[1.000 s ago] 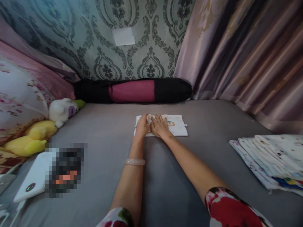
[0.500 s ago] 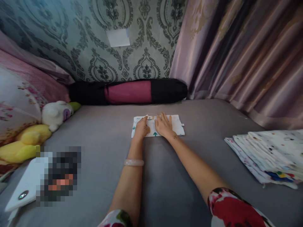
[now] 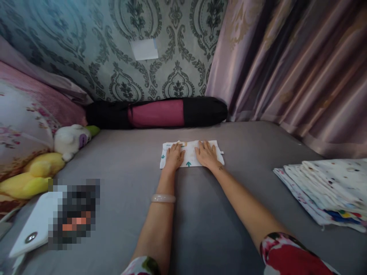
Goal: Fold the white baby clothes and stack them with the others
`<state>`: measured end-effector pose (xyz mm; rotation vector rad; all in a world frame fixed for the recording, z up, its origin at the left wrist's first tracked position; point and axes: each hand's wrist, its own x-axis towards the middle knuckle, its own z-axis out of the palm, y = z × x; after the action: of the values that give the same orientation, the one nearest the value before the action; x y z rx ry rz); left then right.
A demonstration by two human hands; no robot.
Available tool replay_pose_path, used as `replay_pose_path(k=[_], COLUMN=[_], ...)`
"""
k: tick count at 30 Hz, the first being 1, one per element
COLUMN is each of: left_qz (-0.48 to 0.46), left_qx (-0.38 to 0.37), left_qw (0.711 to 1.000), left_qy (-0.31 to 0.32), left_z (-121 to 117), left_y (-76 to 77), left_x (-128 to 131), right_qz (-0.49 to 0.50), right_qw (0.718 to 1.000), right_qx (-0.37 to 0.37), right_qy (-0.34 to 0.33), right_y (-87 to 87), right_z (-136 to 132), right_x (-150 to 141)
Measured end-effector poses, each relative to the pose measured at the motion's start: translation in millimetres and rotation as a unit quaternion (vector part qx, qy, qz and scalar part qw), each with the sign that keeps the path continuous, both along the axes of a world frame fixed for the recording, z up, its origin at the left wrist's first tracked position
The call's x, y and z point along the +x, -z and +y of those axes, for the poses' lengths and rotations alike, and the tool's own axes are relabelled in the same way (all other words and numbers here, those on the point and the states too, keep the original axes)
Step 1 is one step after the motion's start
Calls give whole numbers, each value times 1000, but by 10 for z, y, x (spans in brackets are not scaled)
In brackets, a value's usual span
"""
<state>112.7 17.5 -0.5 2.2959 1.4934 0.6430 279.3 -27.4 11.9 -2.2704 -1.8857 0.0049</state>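
A folded white cloth with green arrow-like prints and a small tag at its right edge lies on the grey bed sheet. My left hand rests flat on its left part, fingers stretched toward the far edge. On the right part lies my right hand, palm down with the fingers spread. Neither hand grips the fabric. A pale bangle circles my left wrist.
A stack of folded printed cloths lies to the right. At the left are soft toys, a white device and a blurred-out object. A black and pink long bag lies along the wall; curtains hang right.
My right hand has slid to the right across the cloth. My left hand has turned from its side to lie flat with fingers extended. The hands are farther apart.
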Motion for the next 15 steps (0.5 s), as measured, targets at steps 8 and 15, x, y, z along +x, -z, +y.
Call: replay_pose_path(k=[8, 15], left_qz=[38, 62], left_qx=[1, 60], left_qw=[998, 995], left_qy=[-57, -47], left_z=[36, 33], left_y=[100, 77], left_x=[30, 20], right_qz=[-16, -28], right_qw=[998, 999], right_qx=[-31, -23], right_qy=[44, -2], right_y=[54, -96], right_z=[-75, 79], right_x=[213, 357])
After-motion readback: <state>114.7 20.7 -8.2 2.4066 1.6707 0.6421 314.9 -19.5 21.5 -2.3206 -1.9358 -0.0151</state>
